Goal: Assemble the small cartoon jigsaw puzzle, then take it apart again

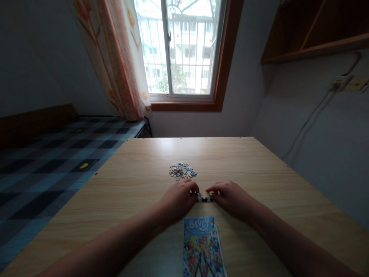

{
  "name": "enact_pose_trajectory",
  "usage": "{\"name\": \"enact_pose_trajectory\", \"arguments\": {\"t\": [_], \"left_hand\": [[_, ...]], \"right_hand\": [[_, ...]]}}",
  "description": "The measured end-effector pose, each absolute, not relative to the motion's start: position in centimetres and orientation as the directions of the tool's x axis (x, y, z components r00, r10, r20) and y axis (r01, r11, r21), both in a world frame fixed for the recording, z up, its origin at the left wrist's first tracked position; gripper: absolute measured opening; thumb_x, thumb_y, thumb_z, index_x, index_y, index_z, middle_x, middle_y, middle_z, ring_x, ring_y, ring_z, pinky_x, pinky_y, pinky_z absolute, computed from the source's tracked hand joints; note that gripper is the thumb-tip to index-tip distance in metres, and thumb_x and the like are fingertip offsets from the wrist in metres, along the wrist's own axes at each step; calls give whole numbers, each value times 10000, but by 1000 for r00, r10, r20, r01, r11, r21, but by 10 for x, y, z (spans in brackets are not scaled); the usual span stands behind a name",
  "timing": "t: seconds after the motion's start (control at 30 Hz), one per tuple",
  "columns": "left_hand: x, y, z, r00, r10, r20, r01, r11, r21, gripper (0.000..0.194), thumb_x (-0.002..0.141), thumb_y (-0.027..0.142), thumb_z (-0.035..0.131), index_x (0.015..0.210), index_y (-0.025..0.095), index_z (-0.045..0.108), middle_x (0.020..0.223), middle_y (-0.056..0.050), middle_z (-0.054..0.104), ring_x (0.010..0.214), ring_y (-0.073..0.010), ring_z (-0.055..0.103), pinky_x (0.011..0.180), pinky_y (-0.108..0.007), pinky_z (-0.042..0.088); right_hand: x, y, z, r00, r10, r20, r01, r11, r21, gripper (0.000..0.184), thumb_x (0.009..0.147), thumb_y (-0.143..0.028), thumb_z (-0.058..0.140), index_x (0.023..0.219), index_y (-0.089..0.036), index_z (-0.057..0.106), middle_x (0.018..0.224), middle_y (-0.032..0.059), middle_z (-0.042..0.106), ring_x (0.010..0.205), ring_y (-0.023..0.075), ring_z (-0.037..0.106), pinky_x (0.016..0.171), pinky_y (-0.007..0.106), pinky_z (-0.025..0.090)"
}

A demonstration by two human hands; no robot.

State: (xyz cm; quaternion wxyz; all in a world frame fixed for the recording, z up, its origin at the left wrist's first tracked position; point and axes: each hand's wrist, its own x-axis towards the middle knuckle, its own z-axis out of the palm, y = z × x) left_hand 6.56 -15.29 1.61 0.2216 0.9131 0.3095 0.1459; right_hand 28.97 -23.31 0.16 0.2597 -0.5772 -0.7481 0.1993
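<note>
A short strip of joined jigsaw puzzle pieces (204, 199) lies flat on the wooden table, dark along its near edge. My left hand (182, 196) grips its left end between thumb and fingers. At the right end, my right hand (227, 196) pinches the strip in the same way. Both hands cover parts of the strip, so its full length is hidden. Beyond my left hand sits a loose pile of puzzle pieces (182, 170). Nearer to me is a picture sheet (203, 246) with "BLUEY" across its top and many small coloured figures.
The light wooden table (115, 200) spans the foreground, its far edge near the wall below a window (187, 50). To the left is a bed with a checked cover (57, 165). A wooden shelf (317, 54) and a cable (308, 119) are on the right wall.
</note>
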Motion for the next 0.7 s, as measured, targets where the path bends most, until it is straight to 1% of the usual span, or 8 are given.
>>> {"name": "enact_pose_trajectory", "arguments": {"t": [0.1, 0.33, 0.43, 0.6, 0.7], "left_hand": [[66, -153, 18, 759, 637, 134, 491, -696, 524, 164, 768, 92, 607, 848, 194, 707, 906, -33, 676, 839, -185, 609, 768, -289, 469], [67, -155, 18, 765, 618, 179, 455, -716, 530, 154, 786, 91, 565, 778, 191, 681, 834, -20, 670, 772, -164, 595, 720, -264, 441], [67, -153, 17, 760, 628, 171, 463, -706, 536, 137, 802, 108, 561, 796, 196, 667, 800, -8, 678, 760, -164, 598, 708, -260, 429], [67, -151, 19, 737, 665, 121, 485, -645, 590, 119, 824, 131, 563, 814, 193, 665, 792, -5, 694, 742, -161, 610, 697, -254, 440], [67, -149, 19, 735, 668, 117, 484, -637, 600, 166, 852, 151, 557, 926, 195, 699, 818, -15, 705, 755, -167, 624, 731, -270, 467]], "right_hand": [[287, -235, 4, -241, 955, 172, 764, 296, -574, 235, 930, -235, 581, 993, -278, 803, 916, 24, 761, 828, 172, 683, 750, 264, 482], [288, -234, 3, -245, 953, 179, 778, 304, -550, 231, 900, -187, 605, 986, -274, 801, 927, 19, 767, 850, 176, 695, 777, 271, 494], [289, -233, 2, -243, 953, 180, 779, 302, -550, 230, 901, -189, 604, 988, -272, 800, 929, 18, 767, 850, 175, 696, 774, 272, 495], [288, -234, 2, -240, 956, 169, 779, 293, -554, 230, 898, -192, 603, 986, -272, 800, 947, 23, 769, 871, 183, 698, 795, 281, 502], [289, -235, 2, -238, 956, 172, 785, 293, -545, 227, 896, -189, 606, 980, -276, 798, 945, 19, 771, 868, 181, 698, 793, 281, 501]]}}
